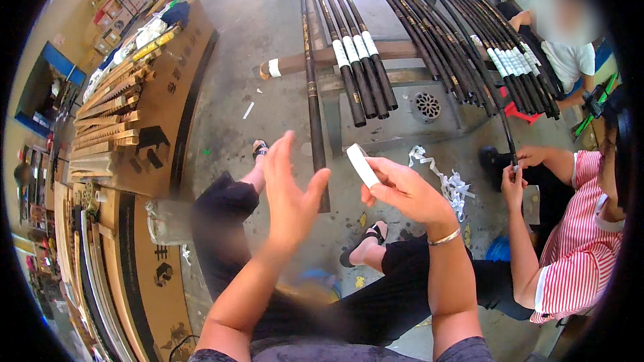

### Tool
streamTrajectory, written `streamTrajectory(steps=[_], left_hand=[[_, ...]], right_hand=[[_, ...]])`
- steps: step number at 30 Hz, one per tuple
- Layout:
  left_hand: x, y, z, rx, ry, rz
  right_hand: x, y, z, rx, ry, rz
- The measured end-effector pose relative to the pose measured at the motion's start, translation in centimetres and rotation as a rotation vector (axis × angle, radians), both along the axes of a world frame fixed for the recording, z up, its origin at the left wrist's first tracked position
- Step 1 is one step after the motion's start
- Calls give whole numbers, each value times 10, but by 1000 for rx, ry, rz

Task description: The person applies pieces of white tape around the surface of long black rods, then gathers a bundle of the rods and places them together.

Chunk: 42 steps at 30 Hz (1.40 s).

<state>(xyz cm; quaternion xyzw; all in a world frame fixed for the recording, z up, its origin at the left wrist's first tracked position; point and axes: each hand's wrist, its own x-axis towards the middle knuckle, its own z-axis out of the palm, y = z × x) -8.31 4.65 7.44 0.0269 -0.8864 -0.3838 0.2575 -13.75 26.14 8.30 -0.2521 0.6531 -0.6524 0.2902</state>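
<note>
My left hand (288, 191) is open, with fingers stretched up and the thumb apart. It is beside the lower end of a long black pole (315, 121) with gold markings. The thumb overlaps the pole in view; whether it touches I cannot tell. In my right hand (409, 191), to the right of that pole, is a white roll of tape (362, 166), pinched between thumb and fingers. Just beyond lie several black poles with white bands (357, 50) round them, resting on a padded crossbar (295, 65).
More black poles (429, 40) lie on the rack at right. Beside me a person in a striped shirt (577, 241) holds a thin black pole. White scraps (456, 191) litter the floor. At left, wooden pieces (111, 121) lie on a large cardboard box (184, 94).
</note>
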Motion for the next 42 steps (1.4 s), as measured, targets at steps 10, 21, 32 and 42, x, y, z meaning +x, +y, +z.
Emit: streamTrajectory(steps=[10,21,32,42], left_hand=[[-6,21,29,189,-8,-385],[-7,17,22,12,194,-333],[-76,-22,-11,567,-107,18],[-6,2,-19,880,-395,-93]], right_hand=[[9,-7,15,82,282,-60],[10,-17,11,111,460,-150],[0,-28,13,152,183,-243],[-4,-35,1,68,-66,-182]])
